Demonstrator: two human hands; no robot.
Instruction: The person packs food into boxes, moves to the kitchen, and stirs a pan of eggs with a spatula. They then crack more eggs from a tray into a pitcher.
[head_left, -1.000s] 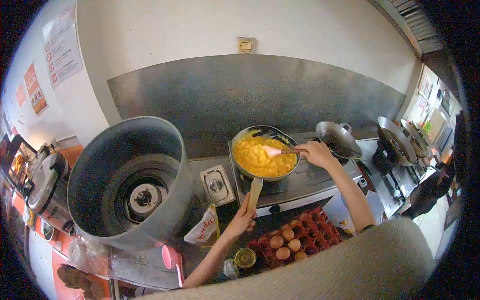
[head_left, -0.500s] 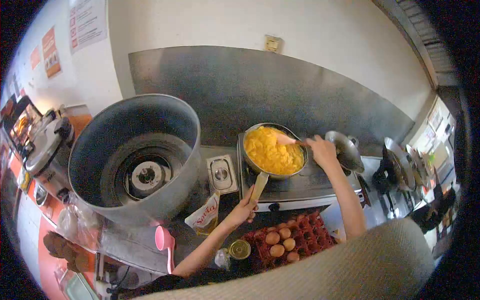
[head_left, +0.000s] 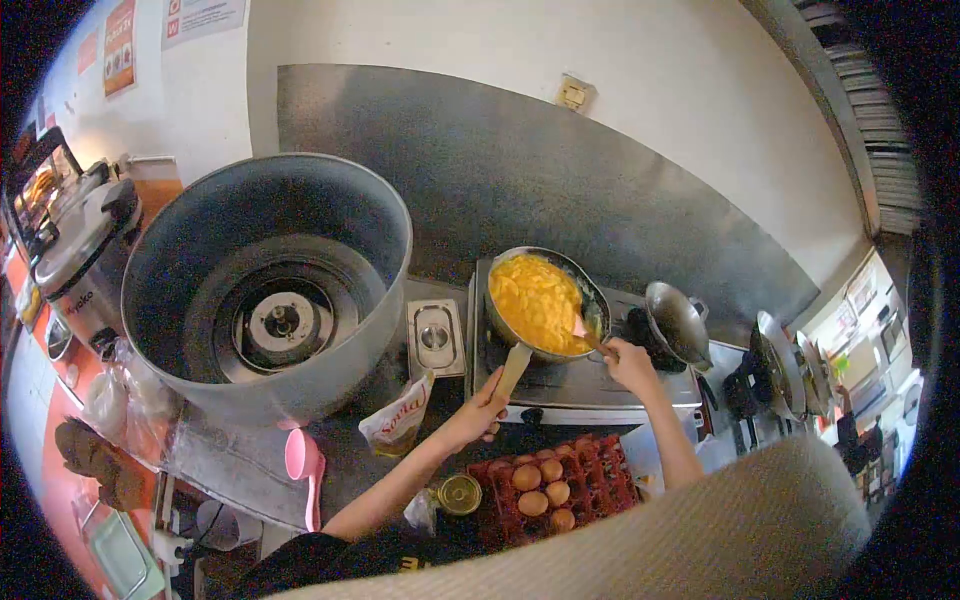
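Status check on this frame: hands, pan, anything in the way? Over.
Left grip shut on pan handle. Right grip shut on spatula, tip in egg by pan rim. Tray beside stove, apart from both grips.

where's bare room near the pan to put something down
Bare strip of steel stove top in front of the steel frying pan of yellow food, between its handle and the right hand. Crowded nearer: red egg tray, gold tin can, printed plastic bag.

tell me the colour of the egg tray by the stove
Red; the egg tray shows best in the head view.
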